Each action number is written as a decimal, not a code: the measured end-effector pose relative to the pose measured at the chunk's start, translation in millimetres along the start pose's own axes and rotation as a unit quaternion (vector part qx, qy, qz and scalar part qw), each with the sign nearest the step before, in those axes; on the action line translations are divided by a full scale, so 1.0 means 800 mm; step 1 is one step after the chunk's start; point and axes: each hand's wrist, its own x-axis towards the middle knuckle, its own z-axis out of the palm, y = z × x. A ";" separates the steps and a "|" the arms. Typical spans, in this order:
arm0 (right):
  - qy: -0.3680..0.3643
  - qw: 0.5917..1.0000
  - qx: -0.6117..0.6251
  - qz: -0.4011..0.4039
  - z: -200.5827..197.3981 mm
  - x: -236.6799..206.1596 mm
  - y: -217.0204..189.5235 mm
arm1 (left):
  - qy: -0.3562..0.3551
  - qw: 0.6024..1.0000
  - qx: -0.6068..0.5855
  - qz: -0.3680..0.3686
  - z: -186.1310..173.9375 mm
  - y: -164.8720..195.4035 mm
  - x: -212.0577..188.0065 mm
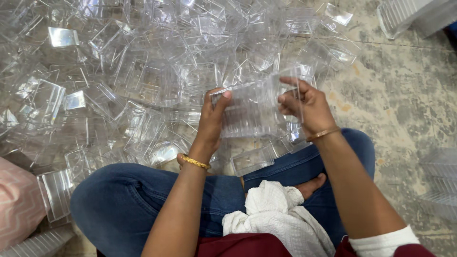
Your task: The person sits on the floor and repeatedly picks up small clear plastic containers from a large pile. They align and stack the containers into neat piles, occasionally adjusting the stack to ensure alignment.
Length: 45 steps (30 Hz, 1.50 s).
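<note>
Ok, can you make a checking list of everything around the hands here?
Surface: mottled concrete floor.
Job's things: clear plastic box held up between both hands.
Clutter: big heap of clear plastic boxes; white cloth on the lap.
Grippers: left hand and right hand each grip a side of the box.
Cables: nothing seen.
Surroundings: stacked clear trays top right; pink cushion at left.
</note>
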 end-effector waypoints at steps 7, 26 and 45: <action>-0.044 0.994 -0.091 -0.045 0.036 -0.020 0.021 | 0.006 1.000 -0.007 -0.001 0.006 -0.009 0.000; 0.024 0.997 -0.058 -0.037 -0.009 0.008 -0.011 | 0.085 0.996 -0.028 -0.005 -0.001 -0.009 0.013; -0.089 0.771 -0.550 -0.308 -0.021 -0.091 0.083 | 0.052 0.997 -0.059 -0.013 0.005 0.001 0.000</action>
